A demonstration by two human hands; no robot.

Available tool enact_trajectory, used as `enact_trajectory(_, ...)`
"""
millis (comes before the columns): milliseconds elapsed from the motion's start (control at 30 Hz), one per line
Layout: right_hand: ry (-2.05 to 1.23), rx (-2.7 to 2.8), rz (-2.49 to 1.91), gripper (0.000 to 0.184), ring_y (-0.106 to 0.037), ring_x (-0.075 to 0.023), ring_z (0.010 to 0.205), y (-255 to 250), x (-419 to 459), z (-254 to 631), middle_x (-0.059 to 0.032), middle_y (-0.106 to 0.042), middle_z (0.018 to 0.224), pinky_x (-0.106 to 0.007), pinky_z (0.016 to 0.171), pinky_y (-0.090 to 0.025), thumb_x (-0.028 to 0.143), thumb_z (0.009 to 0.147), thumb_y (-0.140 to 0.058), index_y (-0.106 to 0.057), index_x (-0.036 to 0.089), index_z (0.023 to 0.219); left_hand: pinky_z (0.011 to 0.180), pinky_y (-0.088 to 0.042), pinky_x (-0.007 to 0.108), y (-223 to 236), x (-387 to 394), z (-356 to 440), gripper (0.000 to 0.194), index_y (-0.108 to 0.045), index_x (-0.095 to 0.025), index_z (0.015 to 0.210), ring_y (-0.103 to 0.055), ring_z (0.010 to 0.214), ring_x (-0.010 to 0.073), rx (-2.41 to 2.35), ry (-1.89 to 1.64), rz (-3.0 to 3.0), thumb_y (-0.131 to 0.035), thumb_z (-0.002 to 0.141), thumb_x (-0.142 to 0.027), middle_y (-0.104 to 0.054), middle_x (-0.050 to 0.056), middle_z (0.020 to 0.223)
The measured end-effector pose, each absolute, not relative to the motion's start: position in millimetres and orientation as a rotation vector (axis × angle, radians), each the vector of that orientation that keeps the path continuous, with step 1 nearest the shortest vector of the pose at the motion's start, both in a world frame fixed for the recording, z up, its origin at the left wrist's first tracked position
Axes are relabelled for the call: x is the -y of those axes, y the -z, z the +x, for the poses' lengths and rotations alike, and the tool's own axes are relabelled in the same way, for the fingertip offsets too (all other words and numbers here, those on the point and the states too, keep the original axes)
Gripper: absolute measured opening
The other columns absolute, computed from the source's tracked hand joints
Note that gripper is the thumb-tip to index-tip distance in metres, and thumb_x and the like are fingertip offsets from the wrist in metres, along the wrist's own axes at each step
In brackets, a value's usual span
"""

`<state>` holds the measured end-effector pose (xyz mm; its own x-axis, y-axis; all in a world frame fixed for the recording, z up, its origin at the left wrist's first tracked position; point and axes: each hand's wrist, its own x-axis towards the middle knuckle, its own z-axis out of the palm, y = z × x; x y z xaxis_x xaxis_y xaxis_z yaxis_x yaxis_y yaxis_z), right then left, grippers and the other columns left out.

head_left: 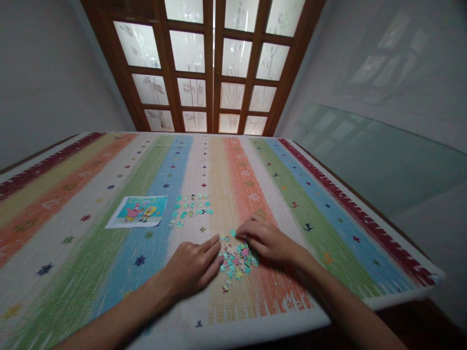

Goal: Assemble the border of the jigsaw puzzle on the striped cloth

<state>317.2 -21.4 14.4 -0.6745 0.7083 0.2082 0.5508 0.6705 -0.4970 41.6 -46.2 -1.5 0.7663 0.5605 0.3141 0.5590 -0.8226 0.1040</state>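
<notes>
A loose pile of small jigsaw puzzle pieces (239,262), mostly teal with some pink and yellow, lies on the tablecloth between my hands. My left hand (193,265) rests at the pile's left side, fingers stretched out, holding nothing. On the other side, my right hand (268,240) reaches over the pile's upper right edge with its fingers drawn together. Its fingertips are on a teal puzzle piece (232,234) at the top of the pile. Farther off, several sorted puzzle pieces (189,213) lie in rough rows. Left of them is a printed cartoon picture (140,212) on white paper.
A striped, patterned tablecloth (302,194) covers the large table, whose front edge runs close below my arms. A pale glass panel (375,150) leans along the right wall. Wooden doors with frosted panes (191,51) stand beyond the far edge.
</notes>
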Motion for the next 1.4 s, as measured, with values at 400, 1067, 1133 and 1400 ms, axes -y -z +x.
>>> enact_trajectory(400, -0.508, 2.558, -1.030, 0.021, -0.062, -0.0235, 0.100, -17.7, 18.8, 324.6, -0.0090, -0.068, 0.105, -0.040, 0.091, -0.050, 0.008, 0.093, -0.057, -0.073, 0.020, 0.096, 0.059, -0.061, 0.033, 4.7, 49.6, 44.5, 0.039, -0.064, -0.017, 0.124, -0.078, 0.083, 0.0201, -0.582, -0.500, 3.016, -0.030, 0.111, -0.030, -0.066, 0.013, 0.141)
enact_trajectory(1067, -0.521, 2.558, -0.981, 0.021, -0.061, -0.0233, 0.102, -15.0, 19.2, 321.7, -0.0098, -0.068, 0.107, -0.040, 0.091, -0.050, 0.009, 0.096, -0.056, -0.073, 0.019, 0.103, 0.057, -0.062, 0.034, 7.1, 45.8, 43.0, 0.045, -0.058, -0.007, 0.135, -0.078, 0.089, 0.0223, -0.641, -0.622, 3.030, -0.028, 0.112, -0.031, -0.071, 0.017, 0.130)
enact_trajectory(1133, -0.508, 2.562, -0.987, 0.021, -0.060, -0.0235, 0.102, -14.9, 19.3, 320.3, -0.0103, -0.068, 0.109, -0.040, 0.092, -0.051, 0.009, 0.097, -0.055, -0.072, 0.019, 0.106, 0.056, -0.063, 0.034, 8.2, 45.1, 43.1, 0.045, -0.058, -0.007, 0.136, -0.078, 0.087, 0.0220, -0.674, -0.625, 3.011, -0.029, 0.112, -0.031, -0.071, 0.017, 0.129)
enact_trajectory(1400, -0.450, 2.521, -0.956, 0.023, -0.056, -0.0252, 0.111, -13.8, 23.5, 312.5, -0.0117, -0.065, 0.117, -0.043, 0.098, -0.050, 0.016, 0.103, -0.053, -0.071, 0.021, 0.117, 0.058, -0.063, 0.034, 10.1, 42.3, 41.7, 0.044, -0.057, -0.007, 0.135, -0.077, 0.086, 0.0226, -0.740, -0.667, 2.982, -0.029, 0.111, -0.031, -0.072, 0.018, 0.126)
